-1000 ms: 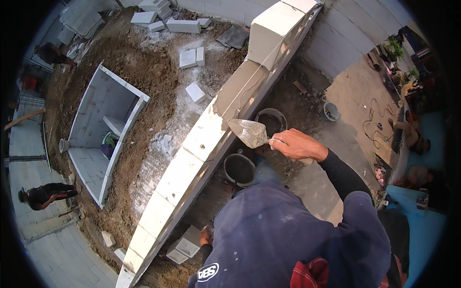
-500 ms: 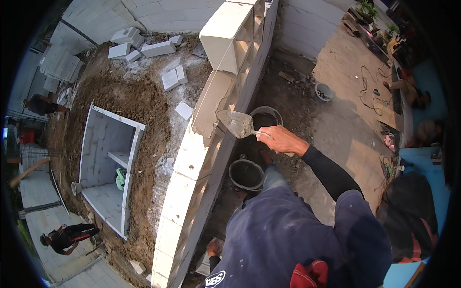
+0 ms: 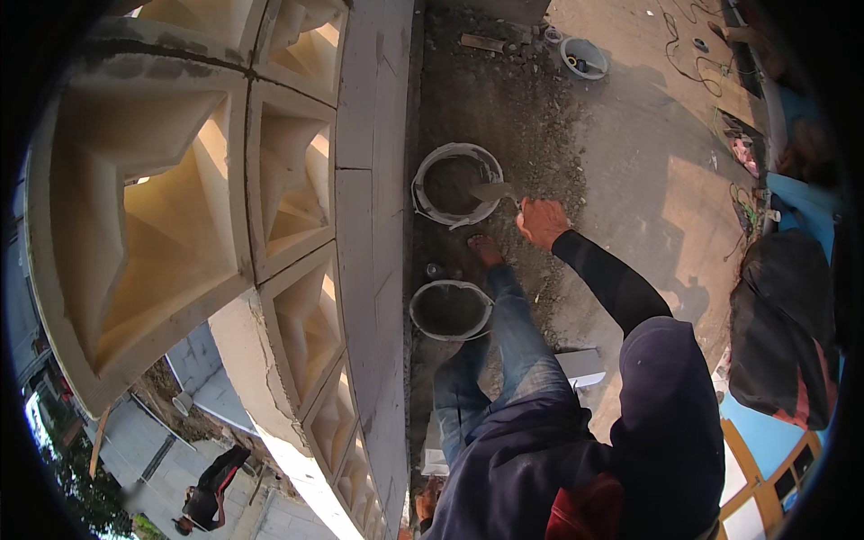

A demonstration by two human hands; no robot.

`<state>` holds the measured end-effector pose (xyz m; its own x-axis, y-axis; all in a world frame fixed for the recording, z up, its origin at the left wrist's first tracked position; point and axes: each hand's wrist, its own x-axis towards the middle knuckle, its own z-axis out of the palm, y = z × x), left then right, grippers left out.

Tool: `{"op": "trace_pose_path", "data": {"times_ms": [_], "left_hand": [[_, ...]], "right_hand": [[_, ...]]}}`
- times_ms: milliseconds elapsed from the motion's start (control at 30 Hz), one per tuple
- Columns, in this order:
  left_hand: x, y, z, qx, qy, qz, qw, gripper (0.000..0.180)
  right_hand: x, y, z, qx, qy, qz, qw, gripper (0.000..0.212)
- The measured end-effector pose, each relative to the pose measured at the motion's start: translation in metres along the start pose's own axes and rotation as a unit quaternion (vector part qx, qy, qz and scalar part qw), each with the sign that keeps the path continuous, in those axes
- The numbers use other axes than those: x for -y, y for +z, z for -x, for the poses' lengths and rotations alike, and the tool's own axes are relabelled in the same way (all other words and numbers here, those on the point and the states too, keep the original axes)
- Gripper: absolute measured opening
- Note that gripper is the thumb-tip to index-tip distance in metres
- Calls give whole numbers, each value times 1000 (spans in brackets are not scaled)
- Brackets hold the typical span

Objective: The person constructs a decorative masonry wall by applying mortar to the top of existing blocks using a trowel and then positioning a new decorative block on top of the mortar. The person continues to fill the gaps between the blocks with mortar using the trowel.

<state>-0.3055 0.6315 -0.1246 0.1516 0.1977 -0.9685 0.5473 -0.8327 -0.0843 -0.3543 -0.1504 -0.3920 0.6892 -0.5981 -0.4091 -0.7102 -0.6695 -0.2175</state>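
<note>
My right hand (image 3: 542, 222) is closed round the handle of a trowel (image 3: 490, 191). The trowel's blade reaches over the rim of a round bucket (image 3: 493, 159) with dark grey mortar inside. Nearer to me, a second bucket (image 3: 416, 312) of grey mix stands by my legs. Only a small part of my left hand (image 3: 428, 500) shows, low by my body and close to a pale block (image 3: 435, 450); its fingers are too hidden to make out. Along my left rises a wall of cream openwork blocks (image 3: 295, 175) with deep angular hollows.
A pale bucket (image 3: 589, 70) with things inside stands at the far right, near a cable (image 3: 688, 63) on the ground. A white block (image 3: 580, 367) lies beside my leg. Beyond the wall, another person (image 3: 214, 490) in dark clothes is at the lower left.
My right hand has brought the trowel from the wall top to the far bucket. The view has swung, so the openwork blocks now fill the left side.
</note>
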Motion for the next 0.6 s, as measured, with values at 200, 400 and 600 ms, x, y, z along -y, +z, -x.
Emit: {"op": "trace_pose_path", "data": {"times_ms": [200, 400, 600], "left_hand": [[-16, 21, 55, -7, -134, 106, 985, 64], [-33, 38, 77, 3, -210, 154, 966, 70], [-43, 56, 93, 9, -233, 206, 950, 79]], "right_hand": [[16, 122, -151, 57, 20, 99, 993, 22], [-5, 213, -240, 28, -45, 185, 981, 16], [14, 252, -237, 111, -148, 159, 970, 17]]}}
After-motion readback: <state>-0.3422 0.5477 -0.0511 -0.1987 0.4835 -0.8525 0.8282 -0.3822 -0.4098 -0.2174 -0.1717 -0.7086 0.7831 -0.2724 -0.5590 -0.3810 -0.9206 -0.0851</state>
